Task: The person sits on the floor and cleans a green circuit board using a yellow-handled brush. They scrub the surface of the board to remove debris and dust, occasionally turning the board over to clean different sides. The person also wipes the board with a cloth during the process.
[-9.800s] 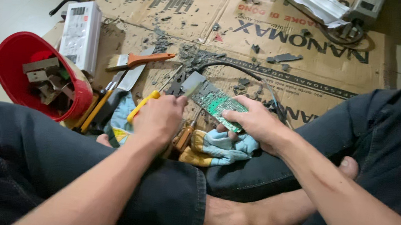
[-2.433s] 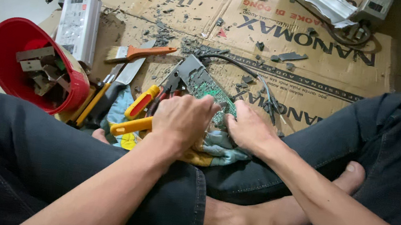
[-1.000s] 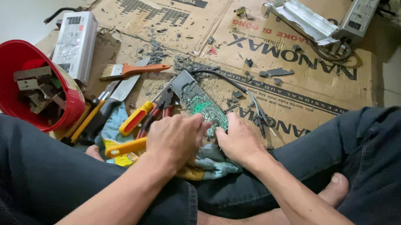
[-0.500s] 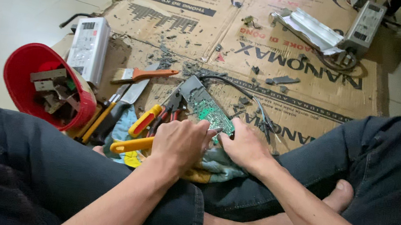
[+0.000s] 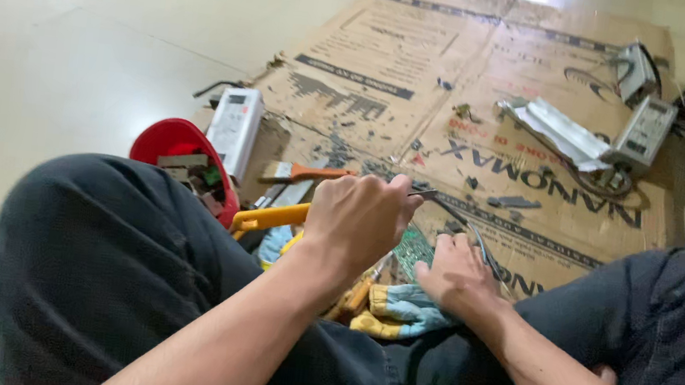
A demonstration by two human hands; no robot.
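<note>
My left hand [image 5: 361, 220] is raised over my lap and shut on a tool with yellow handles [image 5: 269, 217]; a thin metal tip sticks out past the fingers. My right hand [image 5: 458, 274] rests flat on a green circuit board [image 5: 413, 250], which is mostly hidden under both hands. A blue and yellow work glove [image 5: 400, 308] lies under the board on my dark trousers.
A flattened cardboard sheet [image 5: 424, 81] covers the floor ahead. On it lie a red bowl [image 5: 166, 140] of metal parts, a white box-shaped unit [image 5: 235, 120], an orange-handled brush [image 5: 306, 173], a folded metal piece [image 5: 557, 131] and two grey units [image 5: 642, 132] with cables.
My left hand has lifted off the board with the yellow-handled tool. The camera tilted up, showing more of the cardboard. My right hand stays on the board.
</note>
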